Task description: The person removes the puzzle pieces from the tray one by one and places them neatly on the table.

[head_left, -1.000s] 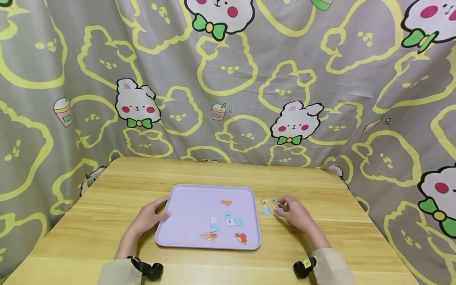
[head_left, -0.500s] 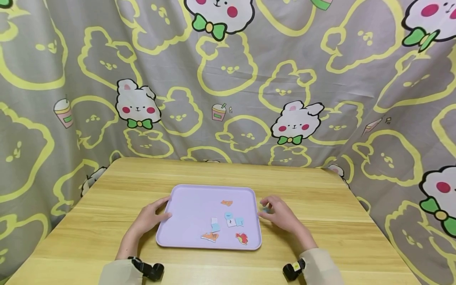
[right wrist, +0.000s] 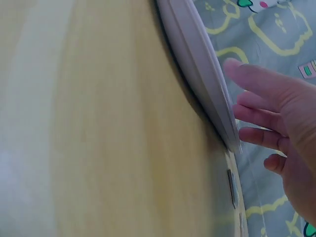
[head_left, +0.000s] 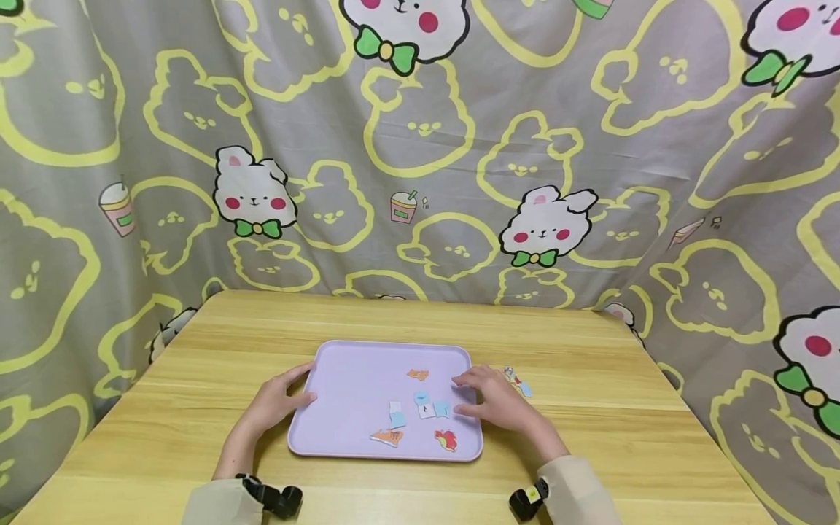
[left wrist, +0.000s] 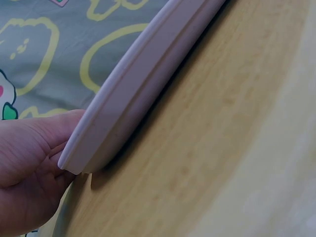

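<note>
A lilac tray (head_left: 354, 394) lies on the table, with small flat printed pieces on its right half. My left hand (head_left: 278, 401) grips its left edge; in the left wrist view the thumb meets the tray rim (left wrist: 113, 94) and the fingers curl below. My right hand (head_left: 495, 399) reaches over the right edge, fingers apart and loosely extended. No held piece shows in the right wrist view, where the thumb is above the tray's side wall (right wrist: 197, 59). Near its fingertips are light-blue and white pieces (head_left: 426, 410). A colourful piece (head_left: 517, 380) lies on the table behind the hand.
On the tray are also an orange piece (head_left: 417, 374), another orange piece (head_left: 387, 436), a red piece (head_left: 445, 439) and a white-and-blue piece (head_left: 397, 414). A patterned curtain (head_left: 420, 182) surrounds the back and sides of the wooden table (head_left: 577, 350).
My right hand has moved left from the table pieces to over the tray's right edge, its fingers spreading. The yellow-and-blue table piece is out of sight. My left hand has stayed put.
</note>
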Demonstrator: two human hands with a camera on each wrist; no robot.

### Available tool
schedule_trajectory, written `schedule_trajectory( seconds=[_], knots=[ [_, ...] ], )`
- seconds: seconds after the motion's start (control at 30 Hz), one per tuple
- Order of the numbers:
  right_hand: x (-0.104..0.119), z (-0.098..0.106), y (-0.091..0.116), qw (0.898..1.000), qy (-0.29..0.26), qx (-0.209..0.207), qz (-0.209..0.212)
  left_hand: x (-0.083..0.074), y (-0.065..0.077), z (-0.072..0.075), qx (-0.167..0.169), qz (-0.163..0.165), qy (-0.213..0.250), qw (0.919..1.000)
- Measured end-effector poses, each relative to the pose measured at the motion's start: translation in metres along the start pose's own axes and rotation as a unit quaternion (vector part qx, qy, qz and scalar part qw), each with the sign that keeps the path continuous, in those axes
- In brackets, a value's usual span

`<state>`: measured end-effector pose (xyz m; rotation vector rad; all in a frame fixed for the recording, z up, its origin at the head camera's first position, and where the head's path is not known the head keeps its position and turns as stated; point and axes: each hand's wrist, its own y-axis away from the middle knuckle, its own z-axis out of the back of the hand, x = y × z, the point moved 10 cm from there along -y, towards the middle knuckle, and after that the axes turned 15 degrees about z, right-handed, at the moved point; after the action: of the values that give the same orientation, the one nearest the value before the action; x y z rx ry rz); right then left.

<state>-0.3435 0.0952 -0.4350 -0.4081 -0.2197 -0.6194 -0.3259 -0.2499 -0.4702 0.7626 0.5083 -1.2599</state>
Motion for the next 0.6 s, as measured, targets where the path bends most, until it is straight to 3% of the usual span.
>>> schedule_trajectory(
  seconds=[0.33,0.6],
  knots=[
    [0.022,-0.012,-0.01,0.997,0.035,0.052,0.049,-0.001,-0.001,0.0,-0.001,-0.004,-0.001,1.0],
    [0.03,-0.015,-0.014,0.992,0.078,0.062,0.076,0.0,-0.002,0.001,-0.002,-0.012,0.001,0.9999]
  ],
)
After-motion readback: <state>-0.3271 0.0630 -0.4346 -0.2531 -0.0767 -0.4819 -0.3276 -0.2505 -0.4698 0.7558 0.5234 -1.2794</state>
